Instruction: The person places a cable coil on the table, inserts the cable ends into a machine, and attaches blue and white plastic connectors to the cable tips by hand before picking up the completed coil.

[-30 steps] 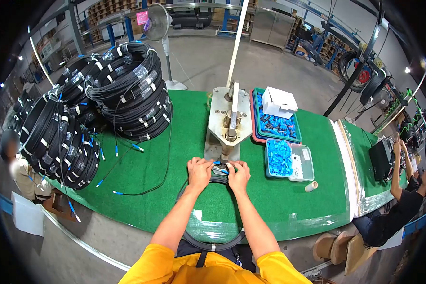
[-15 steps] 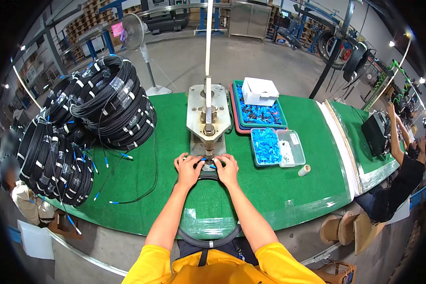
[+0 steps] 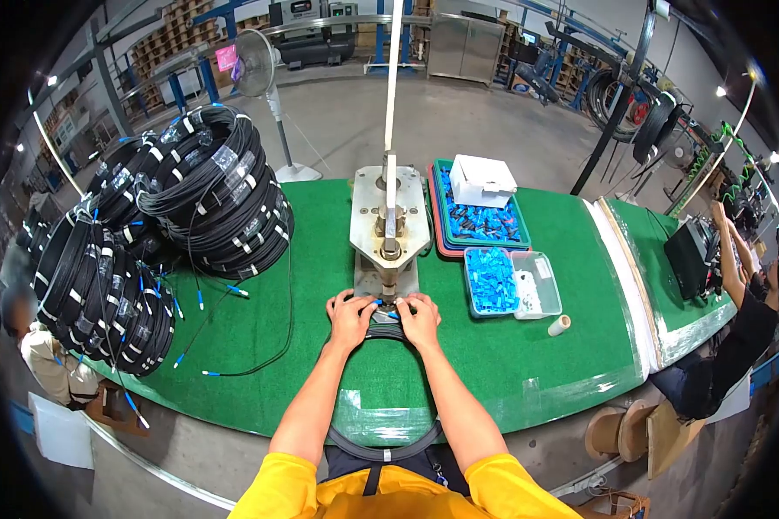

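Blue-tipped black cable ends (image 3: 378,302) are pinched by left hand (image 3: 350,323) and right hand (image 3: 418,321), at 12 o'clock on round black coil (image 3: 363,451), below grey steel press (image 3: 369,229); fingers (image 3: 362,304) could be nipped if press is lowered.

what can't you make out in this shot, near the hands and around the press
Head view, all of it:
- The exact grip of the left hand and right hand: their own fingers cover it.
- The sides of the coil: partly behind the forearms.
- Whatever lies under the white box in the green tray: the box covers it.
- The shape of the white bits: too small.
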Demonstrator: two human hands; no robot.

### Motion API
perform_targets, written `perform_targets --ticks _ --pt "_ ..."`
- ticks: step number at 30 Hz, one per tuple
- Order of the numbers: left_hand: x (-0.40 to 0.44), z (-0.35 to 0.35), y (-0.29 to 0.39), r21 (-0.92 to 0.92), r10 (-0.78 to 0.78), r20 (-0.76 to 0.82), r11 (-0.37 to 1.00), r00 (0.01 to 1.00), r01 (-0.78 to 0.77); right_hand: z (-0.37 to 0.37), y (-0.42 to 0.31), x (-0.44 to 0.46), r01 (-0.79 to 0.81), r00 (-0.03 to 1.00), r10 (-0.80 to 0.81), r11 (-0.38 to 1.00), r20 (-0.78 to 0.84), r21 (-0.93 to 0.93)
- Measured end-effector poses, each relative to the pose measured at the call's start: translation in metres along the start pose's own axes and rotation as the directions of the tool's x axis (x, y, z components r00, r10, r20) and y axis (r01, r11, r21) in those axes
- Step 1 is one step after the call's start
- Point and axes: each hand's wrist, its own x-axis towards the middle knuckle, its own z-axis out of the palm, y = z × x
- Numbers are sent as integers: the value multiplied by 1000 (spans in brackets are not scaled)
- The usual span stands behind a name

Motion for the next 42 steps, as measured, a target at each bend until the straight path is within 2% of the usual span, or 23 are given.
perform_targets --ticks 4,6,11,13,25,34,36,42 --pt "-1 -2 -1 -8 -25 23 1000 999 25 1 2 -1 -10 1000 11 1000 -12 14" --pt "0 -3 0 -7 -37 86 999 996 38 0 2 0 -29 1000 29 999 9 29" --pt "0 -2 2 -44 -29 31 999 999 31 -2 1 0 -30 999 30 1000 32 4" --pt "0 0 0 -14 87 -7 996 996 -87 -2 -1 0 -32 999 32 999 27 -2" --pt "3 -2 8 9 112 -7 994 994 -112 -2 3 2 -21 998 19 999 57 34" --pt "3 0 7 -6 13 57 1000 998 -13 -2 -4 0 -47 998 48 999 50 -24" --pt "3 1 4 22 -31 27 999 999 31 3 -2 1 11 1000 -11 1000 4 19" --pt "6 -1 6 11 -27 29 1000 999 27 4 -5 3 -60 998 60 998 -10 9"
